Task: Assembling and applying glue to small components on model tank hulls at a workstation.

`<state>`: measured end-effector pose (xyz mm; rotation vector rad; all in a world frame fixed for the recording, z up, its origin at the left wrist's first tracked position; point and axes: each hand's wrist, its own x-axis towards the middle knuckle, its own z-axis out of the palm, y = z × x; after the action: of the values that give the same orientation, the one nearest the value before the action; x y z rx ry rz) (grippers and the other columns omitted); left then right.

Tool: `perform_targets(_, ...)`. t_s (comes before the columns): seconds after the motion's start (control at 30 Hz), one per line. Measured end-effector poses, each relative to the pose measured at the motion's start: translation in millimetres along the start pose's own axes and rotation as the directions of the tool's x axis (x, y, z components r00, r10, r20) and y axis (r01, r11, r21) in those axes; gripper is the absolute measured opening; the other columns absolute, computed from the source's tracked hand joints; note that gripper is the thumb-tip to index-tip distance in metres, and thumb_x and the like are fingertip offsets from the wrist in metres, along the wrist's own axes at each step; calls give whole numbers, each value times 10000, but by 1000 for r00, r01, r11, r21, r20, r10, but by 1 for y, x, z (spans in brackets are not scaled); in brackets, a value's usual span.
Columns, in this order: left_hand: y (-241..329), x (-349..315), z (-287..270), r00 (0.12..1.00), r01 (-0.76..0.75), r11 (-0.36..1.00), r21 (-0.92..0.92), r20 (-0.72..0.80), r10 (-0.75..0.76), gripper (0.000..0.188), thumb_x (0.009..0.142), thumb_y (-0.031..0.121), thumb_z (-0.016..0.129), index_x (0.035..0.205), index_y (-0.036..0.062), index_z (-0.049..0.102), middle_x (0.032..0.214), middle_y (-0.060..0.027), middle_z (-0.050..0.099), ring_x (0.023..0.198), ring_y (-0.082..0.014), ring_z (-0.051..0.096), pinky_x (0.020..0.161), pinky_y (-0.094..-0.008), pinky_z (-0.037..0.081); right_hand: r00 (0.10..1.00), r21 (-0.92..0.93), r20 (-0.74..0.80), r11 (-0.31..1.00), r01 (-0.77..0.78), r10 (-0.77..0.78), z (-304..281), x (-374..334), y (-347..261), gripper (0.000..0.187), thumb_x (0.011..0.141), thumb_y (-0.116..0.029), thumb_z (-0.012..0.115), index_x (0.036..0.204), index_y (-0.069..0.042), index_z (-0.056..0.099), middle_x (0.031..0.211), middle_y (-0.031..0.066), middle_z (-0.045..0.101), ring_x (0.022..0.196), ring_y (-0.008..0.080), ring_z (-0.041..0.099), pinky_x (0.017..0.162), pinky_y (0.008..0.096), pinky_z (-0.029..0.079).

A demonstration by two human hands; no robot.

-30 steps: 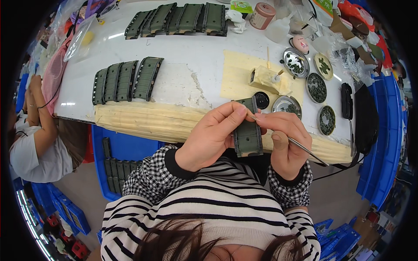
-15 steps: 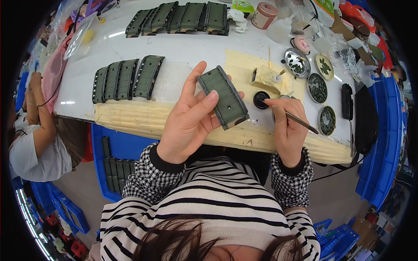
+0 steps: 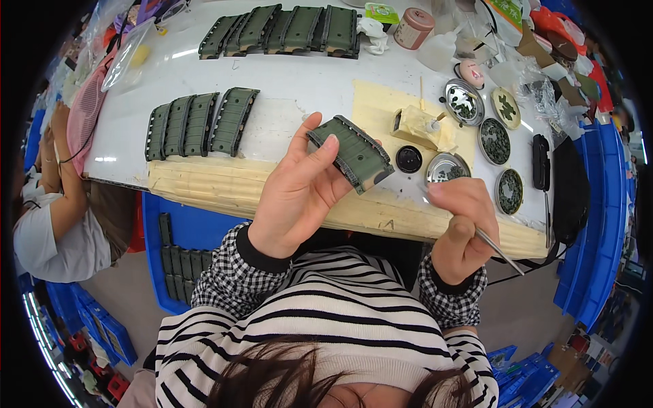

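Observation:
My left hand (image 3: 298,180) holds a green curved panel (image 3: 354,153) with dark ridged edges and a brownish patch at one corner, thumb on its face. In my right hand (image 3: 469,221) is a slim metal tool (image 3: 500,251), its shaft sticking out below toward the lower right; its working tip is hidden by the fingers. Just left of that hand lies a small round black dish (image 3: 409,159). Partly behind the hand sits a round tin (image 3: 447,168) with small dark pieces. A small tape-covered block (image 3: 416,128) stands beyond the black dish.
More green panels stand in a row (image 3: 279,30) at the far edge and in a nearer group (image 3: 201,124) at left. Tins of green bits (image 3: 495,141) line the right side. A blue crate (image 3: 163,272) of panels is below. Another person (image 3: 58,217) sits at left.
My right hand has drawn back from the black dish, toward me and rightward, with the metal tool. The panel in my left hand has tilted, and the round tin shows more.

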<state>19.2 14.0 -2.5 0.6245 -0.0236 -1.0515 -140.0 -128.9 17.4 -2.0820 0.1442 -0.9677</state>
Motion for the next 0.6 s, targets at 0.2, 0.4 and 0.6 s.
perform_targets(0.2, -5, -2, 6, 998, 48, 999, -7, -33, -48, 311, 1026, 151, 420, 1331, 134, 357, 1328, -201, 487, 1285, -360, 470, 1002, -396, 504, 997, 209, 79, 977, -38, 22, 19, -1, -9, 195, 856, -16, 601, 1027, 19, 688, 1009, 180, 677, 919, 269, 666, 795, 317, 534)
perform_targets(0.4, -4, -2, 7, 997, 60, 998, 10, -43, -59, 305, 1027, 157, 422, 1322, 135, 349, 1317, -194, 501, 1278, -345, 482, 998, -402, 496, 993, 136, 120, 991, -15, -1, 20, 0, -8, 197, 832, 9, 625, 1015, 15, 697, 1029, 189, 680, 905, 260, 682, 771, 305, 547)
perform_targets(0.6, -5, -2, 8, 997, 54, 998, 17, -47, -53, 306, 1027, 165, 424, 1317, 129, 336, 1315, -198, 500, 1269, -340, 491, 1004, -400, 490, 988, 70, 153, 997, -21, 10, 18, 1, -11, 228, 802, 45, 627, 1016, 10, 698, 1027, 181, 680, 897, 248, 683, 735, 295, 556)
